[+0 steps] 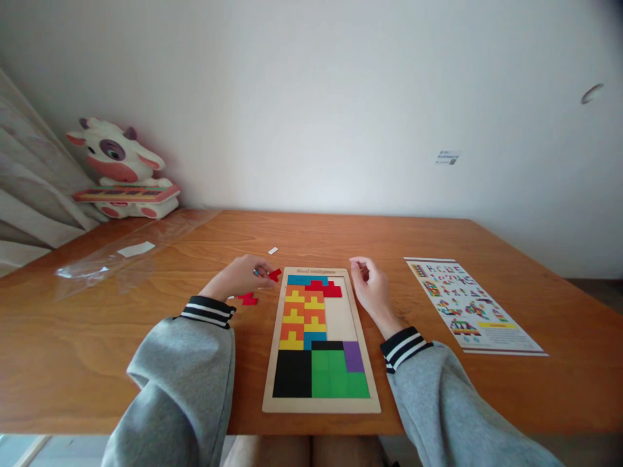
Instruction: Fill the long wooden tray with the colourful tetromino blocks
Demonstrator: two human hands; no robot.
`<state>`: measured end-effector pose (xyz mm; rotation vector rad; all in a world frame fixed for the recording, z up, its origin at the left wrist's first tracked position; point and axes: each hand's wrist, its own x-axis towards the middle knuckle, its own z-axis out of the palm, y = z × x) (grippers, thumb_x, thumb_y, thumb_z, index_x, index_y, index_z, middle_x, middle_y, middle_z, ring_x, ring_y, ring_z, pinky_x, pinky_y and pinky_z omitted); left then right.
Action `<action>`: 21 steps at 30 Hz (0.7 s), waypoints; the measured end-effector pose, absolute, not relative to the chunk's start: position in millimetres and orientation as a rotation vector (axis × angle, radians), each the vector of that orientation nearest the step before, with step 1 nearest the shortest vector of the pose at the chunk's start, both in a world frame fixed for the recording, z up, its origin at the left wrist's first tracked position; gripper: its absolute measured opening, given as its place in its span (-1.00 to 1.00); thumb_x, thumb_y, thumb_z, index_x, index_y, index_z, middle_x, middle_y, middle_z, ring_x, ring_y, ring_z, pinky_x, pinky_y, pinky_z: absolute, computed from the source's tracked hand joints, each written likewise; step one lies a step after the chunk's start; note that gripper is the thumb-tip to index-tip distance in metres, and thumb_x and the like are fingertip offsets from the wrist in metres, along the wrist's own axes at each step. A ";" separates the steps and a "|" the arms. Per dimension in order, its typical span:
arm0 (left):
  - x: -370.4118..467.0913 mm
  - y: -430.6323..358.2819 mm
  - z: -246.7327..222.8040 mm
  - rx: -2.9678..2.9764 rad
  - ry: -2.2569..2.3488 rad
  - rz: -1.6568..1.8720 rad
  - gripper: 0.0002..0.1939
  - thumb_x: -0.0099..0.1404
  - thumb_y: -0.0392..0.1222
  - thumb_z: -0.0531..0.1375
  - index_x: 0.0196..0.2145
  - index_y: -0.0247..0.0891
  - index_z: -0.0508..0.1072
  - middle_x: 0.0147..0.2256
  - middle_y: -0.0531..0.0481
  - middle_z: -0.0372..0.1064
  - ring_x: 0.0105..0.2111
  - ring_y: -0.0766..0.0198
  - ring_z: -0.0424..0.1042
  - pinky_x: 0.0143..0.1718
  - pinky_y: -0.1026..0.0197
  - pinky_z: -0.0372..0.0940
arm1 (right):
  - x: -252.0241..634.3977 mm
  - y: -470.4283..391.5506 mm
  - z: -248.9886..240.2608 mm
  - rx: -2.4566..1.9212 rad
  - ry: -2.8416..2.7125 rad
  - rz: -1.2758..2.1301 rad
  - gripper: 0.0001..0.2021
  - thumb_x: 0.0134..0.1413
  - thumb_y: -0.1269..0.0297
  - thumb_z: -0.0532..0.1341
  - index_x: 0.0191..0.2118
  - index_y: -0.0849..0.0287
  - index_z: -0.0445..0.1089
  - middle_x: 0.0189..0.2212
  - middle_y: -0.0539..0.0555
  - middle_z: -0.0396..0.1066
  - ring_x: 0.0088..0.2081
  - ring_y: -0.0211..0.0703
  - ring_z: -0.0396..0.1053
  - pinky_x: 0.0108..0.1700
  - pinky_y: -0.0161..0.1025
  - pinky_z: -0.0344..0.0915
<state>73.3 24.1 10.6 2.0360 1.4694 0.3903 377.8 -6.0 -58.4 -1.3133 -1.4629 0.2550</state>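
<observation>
From the head camera, the left hand [242, 275] pinches a red piece [275, 274] just left of the puzzle board [341, 318]; its fingertips are partly hidden. The right hand [370, 287] hovers beside the board, fingers loosely curled, empty. Another red piece [249, 299] lies near the left wrist. The sheet [471, 305] print is unreadable.

The counter [146, 363] is smooth, varnished wood. The puzzle tray [341, 321] has pale matt wood. The sheet [472, 305] right of the right hand [370, 288] looks like glossy paper.

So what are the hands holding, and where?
The left hand pinches a small red puzzle piece by its near edge, beside the puzzle board. The right hand looks empty, fingers curled.
</observation>
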 end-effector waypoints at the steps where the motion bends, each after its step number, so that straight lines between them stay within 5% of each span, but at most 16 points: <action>1: 82.2 23.6 7.8 2.039 1.455 0.552 -0.68 0.04 0.05 0.32 -0.32 -0.21 0.57 -0.39 0.01 0.54 -0.42 0.23 0.47 -0.38 0.27 0.27 | 376.9 -3.1 -58.9 -1.302 -1.488 0.245 -0.73 0.25 0.11 0.11 -0.18 0.19 0.44 -0.41 0.06 0.46 -0.51 -0.24 0.26 -0.42 -0.26 0.23; 8: 154.7 2.5 -28.4 1.786 1.061 1.069 -0.65 0.18 0.12 0.30 -0.29 -0.24 0.57 -0.32 -0.04 0.52 -0.30 0.19 0.50 -0.27 0.21 0.36 | 369.4 -6.4 -50.6 -1.213 -1.523 0.384 -0.71 0.25 0.06 0.13 -0.14 0.16 0.45 -0.37 0.09 0.50 -0.45 -0.19 0.37 -0.40 -0.25 0.29; 13: 164.8 -14.4 -32.6 2.075 0.912 1.166 -0.82 0.24 0.01 0.31 -0.32 -0.10 0.63 -0.26 -0.04 0.38 -0.19 0.21 0.37 -0.08 0.13 0.27 | 364.3 -23.2 -35.8 -1.072 -1.672 0.920 -0.66 0.24 -0.01 0.15 -0.14 0.14 0.48 -0.19 0.13 0.54 -0.23 -0.11 0.48 -0.25 -0.23 0.38; 18: 164.2 -14.4 -32.5 2.018 0.834 1.208 -0.81 0.20 0.02 0.34 -0.32 -0.11 0.63 -0.23 -0.04 0.34 -0.17 0.22 0.35 -0.04 0.10 0.24 | 364.8 -23.1 -34.1 -0.924 -1.689 1.384 -0.58 0.11 -0.11 0.24 -0.18 0.18 0.52 -0.45 0.04 0.48 -0.43 -0.23 0.40 -0.36 -0.28 0.34; 21: 163.8 -13.2 -34.4 2.011 0.799 1.199 -0.81 0.18 0.02 0.35 -0.34 -0.12 0.63 -0.21 -0.04 0.35 -0.16 0.22 0.35 -0.02 0.08 0.23 | 368.0 -23.5 -34.2 -0.896 -1.581 1.507 -0.57 0.06 -0.10 0.29 -0.15 0.18 0.53 -0.42 0.06 0.50 -0.42 -0.24 0.41 -0.32 -0.26 0.37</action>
